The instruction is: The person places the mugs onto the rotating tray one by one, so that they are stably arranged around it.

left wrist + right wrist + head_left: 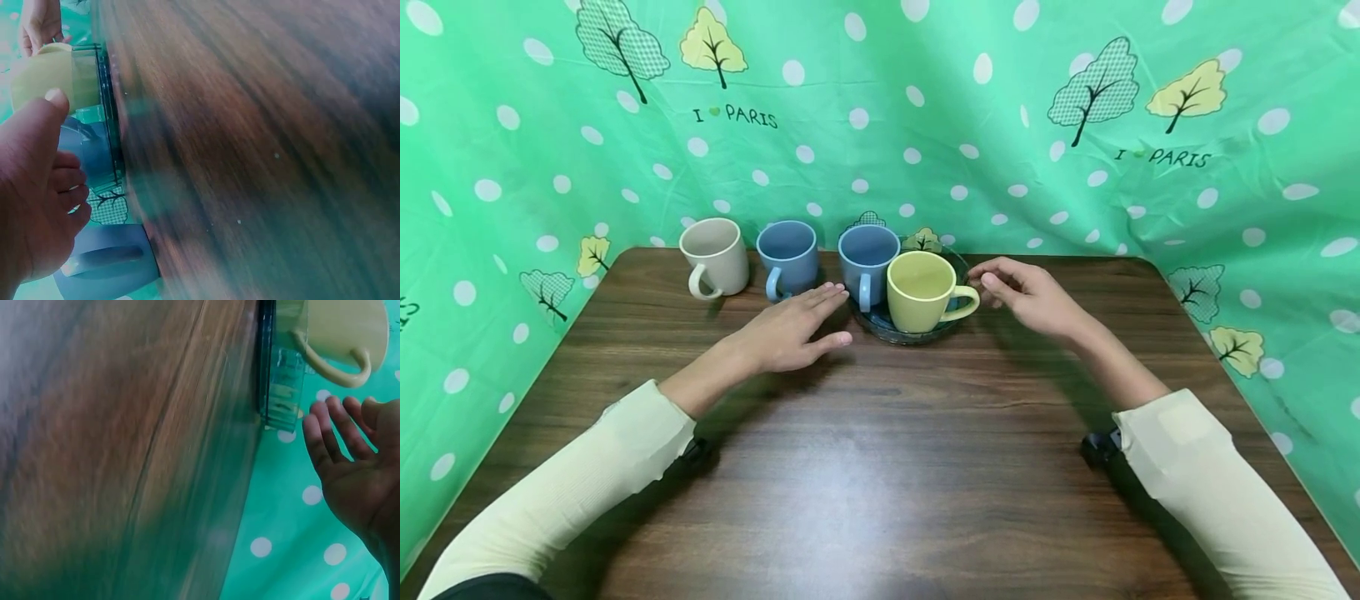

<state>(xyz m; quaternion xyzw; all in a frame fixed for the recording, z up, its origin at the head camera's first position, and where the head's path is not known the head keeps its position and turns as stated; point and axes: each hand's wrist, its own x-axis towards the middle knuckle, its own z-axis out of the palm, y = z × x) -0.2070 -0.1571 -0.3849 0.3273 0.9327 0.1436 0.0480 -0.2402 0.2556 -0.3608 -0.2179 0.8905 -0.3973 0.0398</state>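
A clear glass dish [898, 335] holds a yellow mug [917, 308] and a blue mug [859, 275], side by side and upright. My left hand [793, 333] reaches up to the dish's left side with its fingers extended and thumb spread; nothing is held in it. On the other side, my right hand [1037, 300] hovers by the yellow mug's handle [334, 374]. Its fingers are loosely bent and apart from the handle in the right wrist view. Left of the dish stands a second blue mug [790, 258], partly behind my left fingertips.
At the far left of the row is an off-white mug [718, 254], handle facing me. The dark wooden table [880, 467] ends just behind the mugs, where a green polka-dot curtain [880, 125] hangs and also closes both sides.
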